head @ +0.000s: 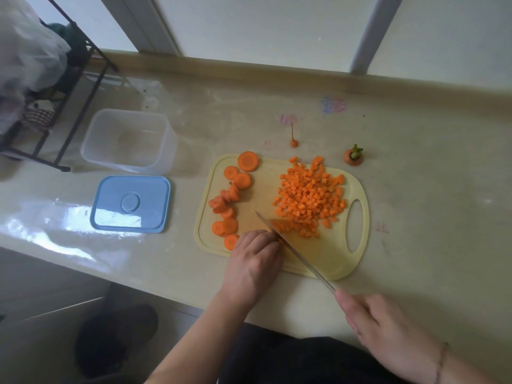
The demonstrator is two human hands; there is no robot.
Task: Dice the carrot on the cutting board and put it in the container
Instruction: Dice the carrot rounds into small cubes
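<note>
A pale yellow cutting board (266,187) lies on the counter. On its right half sits a heap of diced carrot (311,196). Several round carrot slices (231,195) run down its left side. My left hand (253,261) rests curled at the board's near edge, fingers pressed down on a carrot piece that it mostly hides. My right hand (385,325) grips the handle of a knife (293,249); the blade slants across the board right beside my left fingers. A clear plastic container (128,141) stands open to the left of the board.
The container's blue lid (130,203) lies flat in front of it. A carrot top with green stub (353,156) and a thin carrot tail (293,139) lie on the counter behind the board. A black wire rack (69,92) stands at far left.
</note>
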